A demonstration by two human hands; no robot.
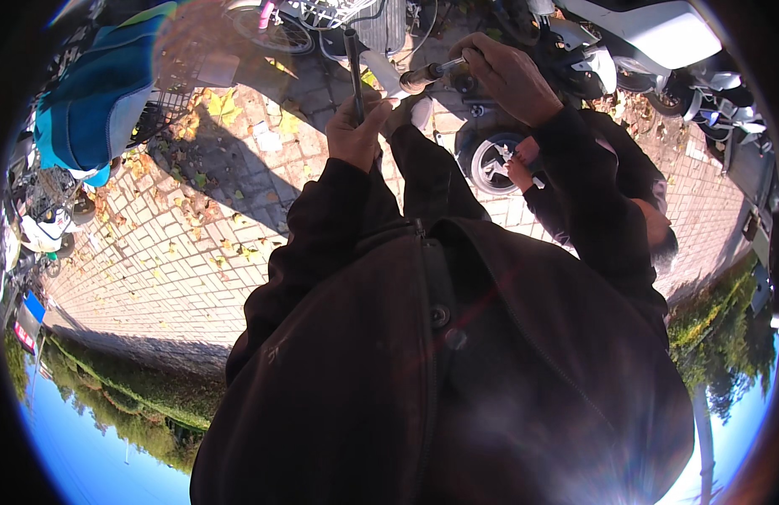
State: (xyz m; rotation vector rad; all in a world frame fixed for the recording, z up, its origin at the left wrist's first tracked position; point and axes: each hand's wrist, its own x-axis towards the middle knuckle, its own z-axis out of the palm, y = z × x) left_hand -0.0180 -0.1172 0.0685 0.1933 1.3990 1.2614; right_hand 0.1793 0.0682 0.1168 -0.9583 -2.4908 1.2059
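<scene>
My left hand (pixel 356 135) is closed round the lower part of a dark, straight rod (pixel 353 71) that stands nearly upright. To the right, my right hand (pixel 512 80) is raised with its fingers bent at the end of a thin metal shaft (pixel 451 65). That shaft runs into a brownish cylinder (pixel 418 79), which lies tilted between my two hands. A white tube-like part (pixel 379 69) is just left of the cylinder; whether they join, I cannot tell. My left palm and the rod's lower end are hidden.
A person in dark clothes (pixel 629 151) is close on my right, hands near a small spoked wheel (pixel 494 163). Bicycles and a basket (pixel 339 10) stand ahead. Scooters (pixel 650 34) line the right, and a teal cover (pixel 95 93) hangs at left. Leaves lie on the brick paving (pixel 179 252).
</scene>
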